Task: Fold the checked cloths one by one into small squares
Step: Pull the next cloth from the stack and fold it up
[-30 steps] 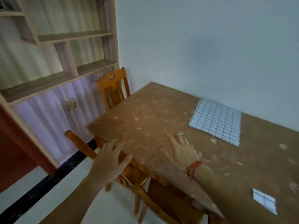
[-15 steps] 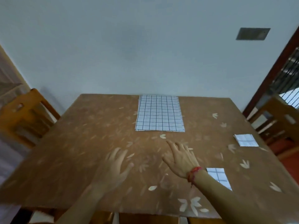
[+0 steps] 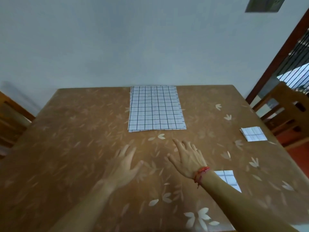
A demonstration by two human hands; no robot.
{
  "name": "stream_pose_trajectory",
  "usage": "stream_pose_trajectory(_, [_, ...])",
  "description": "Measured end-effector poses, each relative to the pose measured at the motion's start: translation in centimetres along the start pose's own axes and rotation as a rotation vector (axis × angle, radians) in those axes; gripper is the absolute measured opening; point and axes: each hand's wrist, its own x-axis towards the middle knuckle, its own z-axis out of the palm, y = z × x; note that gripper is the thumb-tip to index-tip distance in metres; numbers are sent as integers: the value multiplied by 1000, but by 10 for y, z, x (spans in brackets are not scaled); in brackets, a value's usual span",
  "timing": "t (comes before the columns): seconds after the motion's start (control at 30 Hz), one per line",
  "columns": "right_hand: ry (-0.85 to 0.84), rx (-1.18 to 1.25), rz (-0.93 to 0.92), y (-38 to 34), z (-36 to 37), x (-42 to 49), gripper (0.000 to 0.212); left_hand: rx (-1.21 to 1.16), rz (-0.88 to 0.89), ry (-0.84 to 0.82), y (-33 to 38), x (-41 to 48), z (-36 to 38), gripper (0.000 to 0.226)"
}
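Wall (image 3: 117, 39) first, since it eats up the whole top half for us: plain pale grey-blue, with a small grey plate (image 3: 265, 4) way up in the right corner. Below that is the table (image 3: 66, 139), covered in a brown sheet with a pale leaf print, its far edge pushed right up against the wall. We've got a wooden chair on the left (image 3: 10, 118) and another wooden chair on the right (image 3: 287, 118), both only partly in view.

The big checked cloth (image 3: 156, 108) lies flat at the far middle of the table, white with a dark grid. A few layered edges peek out along its left and near sides, so it looks like a stack.

Our left hand (image 3: 123, 166) and right hand (image 3: 187, 158) are out over the table just short of the cloth's near edge, palms down, fingers spread wide, holding nothing. The left one is blurry, and we honestly can't tell if either is touching the tabletop.

One folded square (image 3: 253, 133) sits near the right edge of the table, well away from the big cloth. A second folded square (image 3: 228, 179) is closer to us, partly hidden behind our right forearm. Smallest bit: a red thread (image 3: 200, 173) tied round our right wrist.
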Motion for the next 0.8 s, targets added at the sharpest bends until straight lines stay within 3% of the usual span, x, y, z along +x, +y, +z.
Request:
stream_pose_trajectory(0.47, [5, -120, 52, 42, 85, 139, 55, 97, -37, -142, -63, 154, 72, 62])
stream_pose_trajectory(0.8, [-51, -112, 142, 72, 129, 216, 70, 137, -85, -82, -85, 227, 129, 64])
